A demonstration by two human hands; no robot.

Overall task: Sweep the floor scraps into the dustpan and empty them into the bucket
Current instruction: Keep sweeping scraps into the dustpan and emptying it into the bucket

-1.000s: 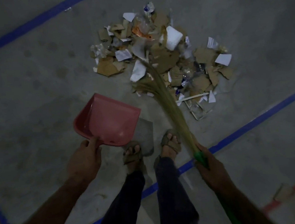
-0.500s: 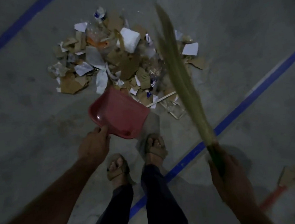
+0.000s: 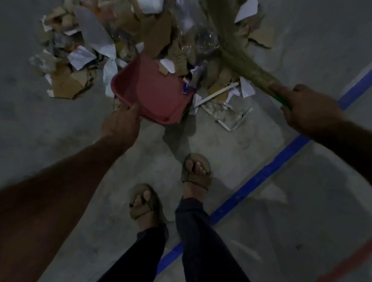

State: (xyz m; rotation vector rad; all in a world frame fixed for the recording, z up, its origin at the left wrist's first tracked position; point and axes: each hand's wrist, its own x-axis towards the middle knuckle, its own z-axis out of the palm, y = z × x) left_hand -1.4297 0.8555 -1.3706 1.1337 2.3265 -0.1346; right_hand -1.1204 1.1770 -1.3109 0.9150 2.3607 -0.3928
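Fingers of left hand (image 3: 120, 124) curled on red dustpan (image 3: 154, 94), pushed into near edge of scraps (image 3: 160, 37). Right hand (image 3: 308, 107) wrapped round broom (image 3: 236, 53), bristles lying across right side of pile.

Cut off by the top edge: far side of the scrap pile (image 3: 126, 33) and the broom (image 3: 227, 31) bristle tips. Hidden under the left hand (image 3: 120, 124): dustpan (image 3: 153, 92) handle. Mostly buried in the right hand (image 3: 308, 107): green broom grip. Bucket out of frame. Dim and blurred throughout; small scraps impossible to identify.
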